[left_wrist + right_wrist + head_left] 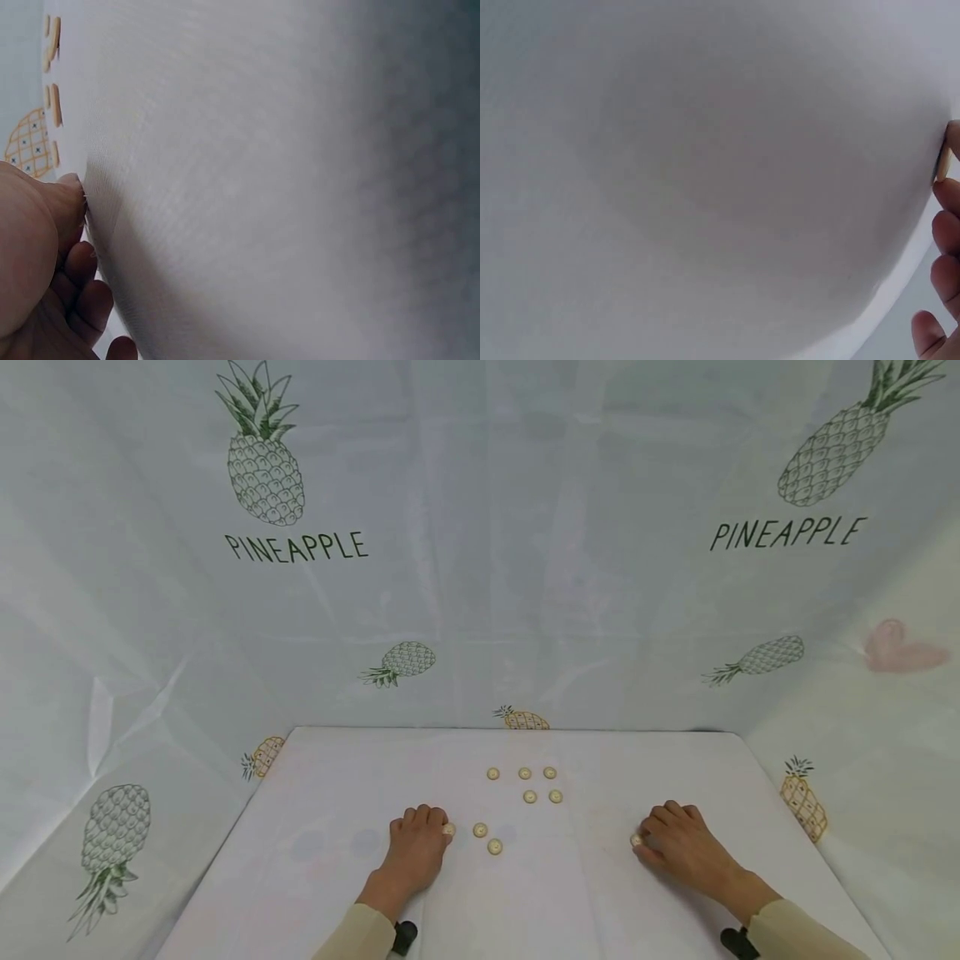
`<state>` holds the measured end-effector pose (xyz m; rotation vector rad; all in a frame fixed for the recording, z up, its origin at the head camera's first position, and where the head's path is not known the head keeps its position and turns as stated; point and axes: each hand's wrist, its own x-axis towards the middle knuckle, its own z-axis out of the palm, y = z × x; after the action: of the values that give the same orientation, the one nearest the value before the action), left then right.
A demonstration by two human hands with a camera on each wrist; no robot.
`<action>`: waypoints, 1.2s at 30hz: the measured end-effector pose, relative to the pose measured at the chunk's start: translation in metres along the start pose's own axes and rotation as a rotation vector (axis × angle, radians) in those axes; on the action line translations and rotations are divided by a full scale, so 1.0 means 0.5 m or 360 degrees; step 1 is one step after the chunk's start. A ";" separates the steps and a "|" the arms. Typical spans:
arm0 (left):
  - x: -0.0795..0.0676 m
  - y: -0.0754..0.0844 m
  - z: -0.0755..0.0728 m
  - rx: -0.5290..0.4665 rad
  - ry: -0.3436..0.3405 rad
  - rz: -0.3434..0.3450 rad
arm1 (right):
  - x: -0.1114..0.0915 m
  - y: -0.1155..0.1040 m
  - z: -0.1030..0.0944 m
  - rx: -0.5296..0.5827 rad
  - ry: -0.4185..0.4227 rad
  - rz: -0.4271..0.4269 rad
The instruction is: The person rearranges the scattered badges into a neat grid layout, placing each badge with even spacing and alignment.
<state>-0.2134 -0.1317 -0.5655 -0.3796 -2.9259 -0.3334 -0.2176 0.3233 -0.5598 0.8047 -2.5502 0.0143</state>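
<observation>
Right grip pinches a disc at its 9 o'clock, left grip touches another disc at 2, can't tell if pinching, with two loose discs nearer left, at its 3.

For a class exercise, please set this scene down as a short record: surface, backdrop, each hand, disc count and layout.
surface: white table
backdrop: pale sheet printed with pineapples and the word PINEAPPLE
left hand: fingers curled at the left disc
right hand: pinches the right disc
discs in view: nine, pale and round
loose discs: back row of three; row of two just nearer; two more right of the left disc
</observation>
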 end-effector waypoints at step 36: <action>0.001 0.005 -0.009 0.0030 -0.0054 -0.0047 | 0.117 -0.027 0.029 -0.0137 0.0189 -0.0178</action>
<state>-0.2126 -0.1303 -0.5607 -0.3429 -2.9683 -0.3061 -0.2584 0.2784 -0.5490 0.8843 -2.3746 -0.0805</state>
